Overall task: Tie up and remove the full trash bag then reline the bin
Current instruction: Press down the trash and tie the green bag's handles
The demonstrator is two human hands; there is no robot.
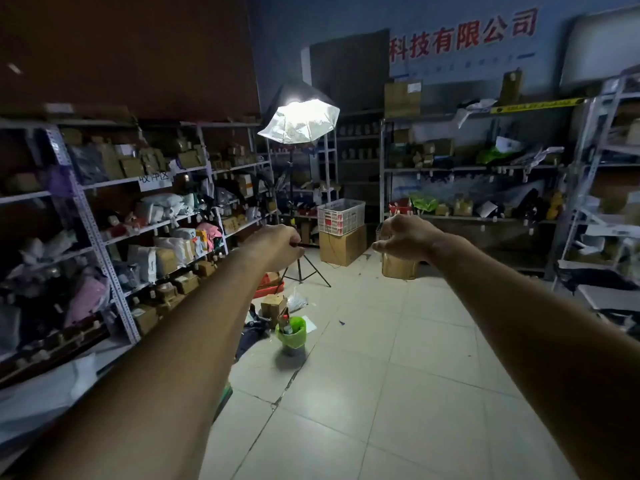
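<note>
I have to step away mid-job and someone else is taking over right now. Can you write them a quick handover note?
Left hand: stretched out in front, fingers curled, holding nothing.
Right hand: stretched out too, fingers loosely curled, nothing in its grip.
Bin: on the floor ahead, near the left shelving, lined with the green bag; rubbish sticks out of the top.
Done: nothing yet. The bag is untied and sits in the bin.
Left: tie the bag, lift it out, reline the bin. I cannot make out a fresh liner.

Both arms out fwd, L hand (277, 245) fisted, R hand (407, 237) fingers (383, 244) loosely curled
</note>
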